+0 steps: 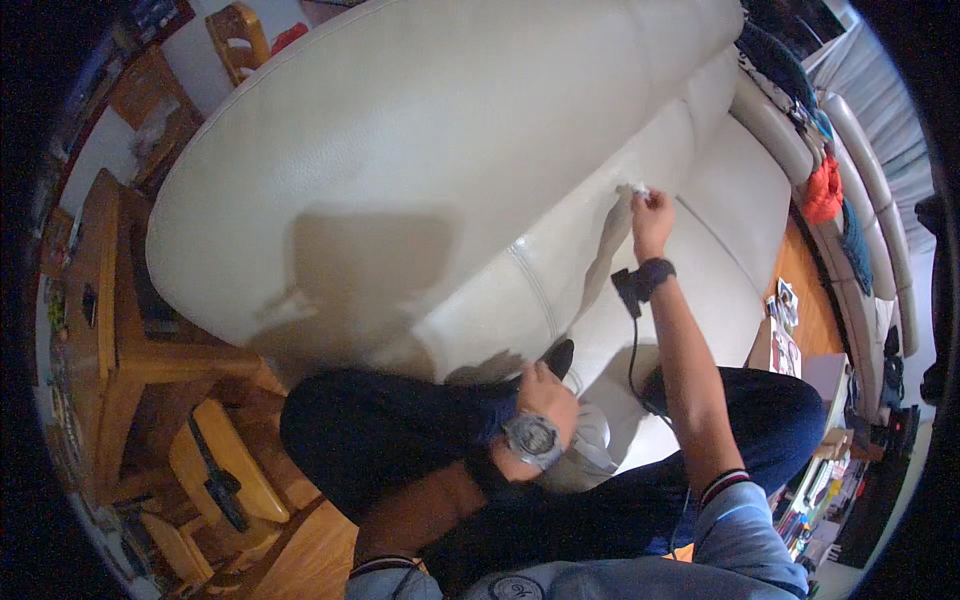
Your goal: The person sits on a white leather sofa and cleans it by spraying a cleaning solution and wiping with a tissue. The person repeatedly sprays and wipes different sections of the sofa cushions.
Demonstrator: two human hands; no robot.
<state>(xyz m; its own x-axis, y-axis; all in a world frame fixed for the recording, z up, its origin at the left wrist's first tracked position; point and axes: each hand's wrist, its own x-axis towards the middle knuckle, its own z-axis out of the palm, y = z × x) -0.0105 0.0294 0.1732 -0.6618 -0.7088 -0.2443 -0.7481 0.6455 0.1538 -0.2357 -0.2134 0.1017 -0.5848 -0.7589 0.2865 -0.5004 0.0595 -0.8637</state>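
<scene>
Here, the right hand (651,212) pinches a small white cloth (634,188) against the smooth cream leather sofa (420,150). The left hand (545,392) rests on a dark-trousered knee (400,425), its fingers hidden.

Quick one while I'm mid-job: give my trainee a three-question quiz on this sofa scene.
1. True or false: the right hand presses a small white wipe against the sofa backrest.
2. The left hand rests on: A) the wooden table B) the person's knee C) the floor
3. Fill in: the left wrist wears a grey ____.

Key: 1 true; 2 B; 3 watch
</scene>
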